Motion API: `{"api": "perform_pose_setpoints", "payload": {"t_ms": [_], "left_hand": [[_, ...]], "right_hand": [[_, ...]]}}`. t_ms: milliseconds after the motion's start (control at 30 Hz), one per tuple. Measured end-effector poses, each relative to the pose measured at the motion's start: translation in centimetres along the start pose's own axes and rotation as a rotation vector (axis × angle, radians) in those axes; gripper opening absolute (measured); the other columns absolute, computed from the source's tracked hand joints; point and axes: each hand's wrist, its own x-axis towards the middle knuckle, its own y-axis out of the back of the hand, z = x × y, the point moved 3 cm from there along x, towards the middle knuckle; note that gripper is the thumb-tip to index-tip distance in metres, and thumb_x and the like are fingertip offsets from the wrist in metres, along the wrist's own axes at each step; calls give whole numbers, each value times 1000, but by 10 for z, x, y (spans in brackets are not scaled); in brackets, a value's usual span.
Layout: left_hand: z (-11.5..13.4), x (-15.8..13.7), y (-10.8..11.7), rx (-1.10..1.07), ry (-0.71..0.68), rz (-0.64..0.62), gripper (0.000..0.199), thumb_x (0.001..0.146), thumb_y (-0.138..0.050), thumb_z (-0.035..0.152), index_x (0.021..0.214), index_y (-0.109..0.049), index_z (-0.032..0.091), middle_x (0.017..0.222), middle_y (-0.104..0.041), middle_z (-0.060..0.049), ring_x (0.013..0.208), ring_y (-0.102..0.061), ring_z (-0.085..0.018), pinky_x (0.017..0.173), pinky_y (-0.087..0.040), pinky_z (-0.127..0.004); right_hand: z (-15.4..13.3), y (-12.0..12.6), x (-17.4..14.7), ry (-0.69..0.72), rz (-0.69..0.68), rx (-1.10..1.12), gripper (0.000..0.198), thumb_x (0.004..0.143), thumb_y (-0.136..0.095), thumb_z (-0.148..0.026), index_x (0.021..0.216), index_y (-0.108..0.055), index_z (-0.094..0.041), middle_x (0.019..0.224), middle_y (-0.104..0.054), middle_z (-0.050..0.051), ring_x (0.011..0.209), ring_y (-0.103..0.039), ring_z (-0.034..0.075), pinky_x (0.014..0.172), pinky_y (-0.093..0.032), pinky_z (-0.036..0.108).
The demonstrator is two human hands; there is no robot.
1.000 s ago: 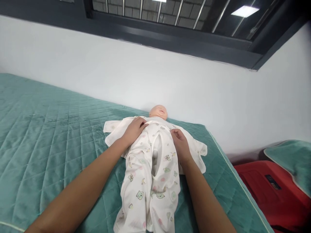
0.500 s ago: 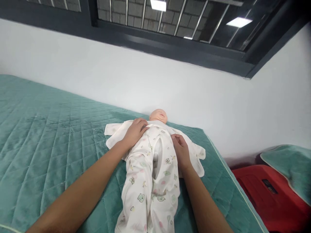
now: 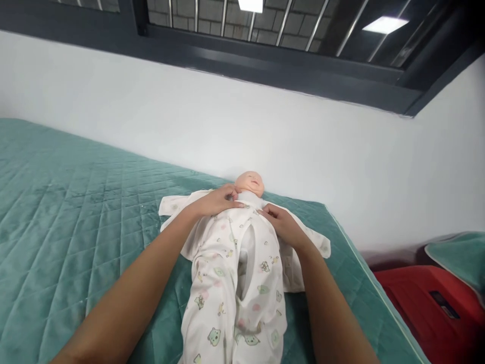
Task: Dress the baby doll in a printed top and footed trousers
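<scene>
A baby doll (image 3: 250, 183) lies on its back, head toward the wall. It wears white pants (image 3: 261, 298) printed with green and pink animals, pulled up to the chest, with an opening at the crotch. Under it a white jacket (image 3: 172, 206) is spread with both sleeves out. My left hand (image 3: 220, 200) is at the left of the waistband, thumb along its edge and fingers curled by the doll's chest. My right hand (image 3: 280, 221) has its fingers closed on the right side of the waistband. The fingertips of both hands are partly hidden in the cloth.
A green quilted mat (image 3: 76, 217) covers the bed, its edge running down the right side. Behind stands a white wall (image 3: 170, 116) below a dark window frame (image 3: 227, 58) with bars. At the right is a red plastic object (image 3: 413, 303) with green cloth (image 3: 458, 258) over it.
Both hands have moved inward along the waistband, closer to each other. The waistband is now higher and flatter on the chest. The jacket's right side has shifted. The view has turned slightly.
</scene>
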Motion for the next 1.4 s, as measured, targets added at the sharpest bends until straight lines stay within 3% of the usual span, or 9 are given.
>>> {"api": "perform_pose_setpoints", "payload": {"t_ms": [167,300,433,800,933,1033,1133,1400], "left_hand": [[4,0,-3,44,-95,82,33,85,-59,47,72,-47,20,102,-59,-2,100,-55,-21,88,-42,-33],[4,1,-7,116,-87,166,31,88,-55,43,71,-42,20,77,-52,2,75,-49,-16,70,-36,-30],[-1,8,-9,147,-59,213,34,88,-53,44,69,-38,20,69,-48,3,66,-44,-15,62,-29,-29],[-17,31,-12,283,10,261,30,90,-51,46,75,-43,21,67,-54,3,63,-48,-16,60,-29,-28],[-20,28,-15,226,5,320,22,87,-58,40,77,-52,21,75,-61,1,70,-54,-17,65,-38,-29],[-21,20,-15,95,-85,312,12,87,-59,31,91,-62,20,96,-69,-2,91,-61,-19,84,-46,-31],[-20,11,-14,64,-167,274,23,91,-53,26,106,-69,21,116,-69,-5,112,-60,-20,102,-42,-34],[-19,-23,-16,243,-176,257,37,96,-44,27,126,-65,22,134,-61,-8,122,-56,-24,111,-38,-42]], "right_hand": [[4,3,-1,-39,16,45,36,80,-62,-57,72,-55,-23,65,-46,-4,62,-37,14,57,-30,26],[4,2,-1,-60,13,55,38,81,-62,-56,68,-51,-22,65,-44,-3,64,-37,14,58,-30,27],[1,0,-1,-35,13,28,41,84,-58,-55,64,-47,-21,67,-44,-3,67,-38,14,61,-31,27],[19,-7,14,-91,370,-152,43,87,-52,-59,66,-51,-22,62,-52,-3,62,-45,15,61,-32,28],[23,-7,14,-119,414,-168,43,84,-56,-60,66,-53,-22,62,-56,-2,60,-46,15,60,-33,28],[24,-7,11,-129,439,-104,36,81,-61,-57,73,-57,-22,66,-60,-2,63,-51,15,64,-37,29],[24,-8,5,-64,430,5,28,81,-63,-50,86,-63,-22,78,-66,1,71,-56,17,70,-42,30],[30,-17,-19,-26,455,173,28,82,-60,-44,97,-66,-21,94,-69,6,86,-61,22,84,-46,37]]}}
